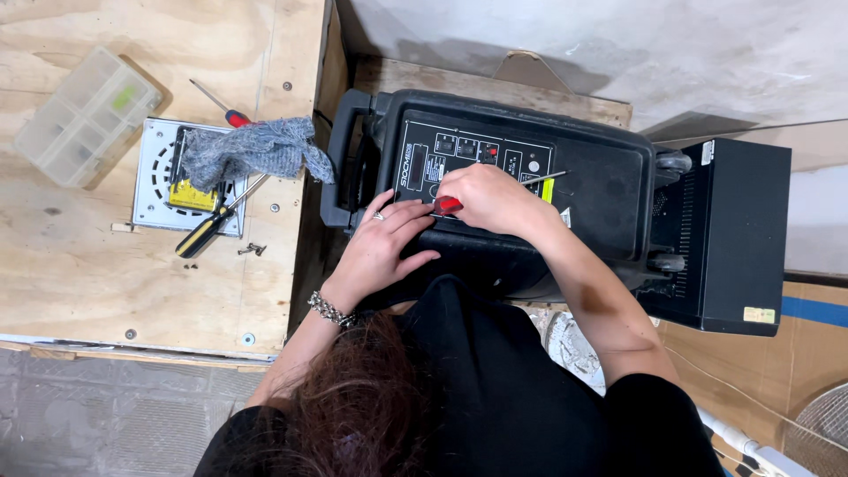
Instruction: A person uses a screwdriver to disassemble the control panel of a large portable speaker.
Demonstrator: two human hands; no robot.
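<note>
bench (79, 265) at 9: parts box (86, 115), grey rag (256, 150) on metal plate (148, 190), yellow-black screwdriver (208, 228), loose screws (252, 250). my left hand (384, 247) flat, released, on black speaker (601, 190) at centre. right hand (490, 199) clenched on red-handled screwdriver (448, 205), shaft pointing 3 across ctrl panel (473, 159). black box (738, 234) at 3.

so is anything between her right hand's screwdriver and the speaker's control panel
Nothing visible. The right hand holds the red-handled screwdriver directly over the control panel of the black speaker. The left hand rests beside it, clear of the shaft.
</note>
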